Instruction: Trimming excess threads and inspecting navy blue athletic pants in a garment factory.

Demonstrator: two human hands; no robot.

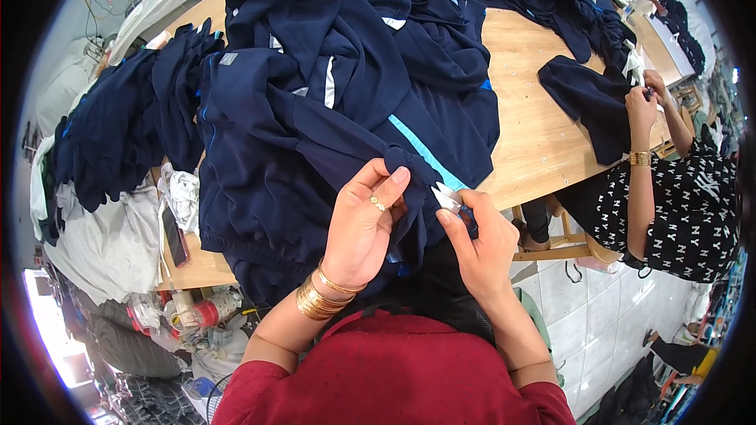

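Observation:
A navy garment [260, 134] with light-blue trim lies before me. Its sleeve end is pinched between the thumb and fingers of my left hand [366, 216], which wears a ring and gold bangles. In my right hand [484, 244] is a small pair of thread snips [447, 197]. Their pale blades point left at the edge of the held cloth. Whether the blades touch the fabric is hard to tell. More navy garments [339, 0] are heaped behind and under the piece I hold.
A wooden table [520, 102] carries the heap. Other navy garments [134, 110] hang at the left, near a phone [175, 238] and white cloth [179, 195]. On the right, a co-worker [669, 197] in a patterned black top handles a navy piece [583, 102]. Another pile [543, 0] lies beyond.

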